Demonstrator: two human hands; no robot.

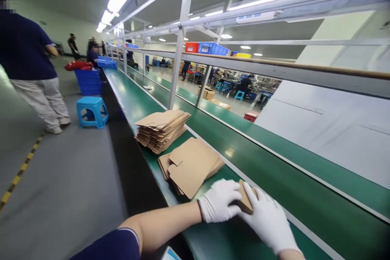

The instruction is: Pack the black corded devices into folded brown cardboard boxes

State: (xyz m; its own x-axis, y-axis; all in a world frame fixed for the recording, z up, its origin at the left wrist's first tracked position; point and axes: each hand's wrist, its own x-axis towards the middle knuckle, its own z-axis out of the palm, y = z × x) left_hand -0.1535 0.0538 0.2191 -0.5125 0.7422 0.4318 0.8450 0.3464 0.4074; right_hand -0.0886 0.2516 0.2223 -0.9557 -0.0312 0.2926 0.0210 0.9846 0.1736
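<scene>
Both of my hands wear white gloves and meet over the green bench at the lower right. A small brown cardboard box (245, 200) is between them. My left hand (221, 202) grips the box from its left side with bent fingers. On the other side, my right hand (267, 219) holds it, fingers laid over its top. Just beyond my left hand lies a stack of flat cardboard box blanks (193, 166). Farther along sits a taller stack of folded cardboard blanks (161, 128). My palms hide part of the box.
A green work surface (195, 235) runs into the distance, with a metal shelf frame (178, 44) above it. Blue bins (213, 48) rest on the shelf. At left are a blue stool (92, 111), a blue crate (88, 82) and a walking person (29, 48).
</scene>
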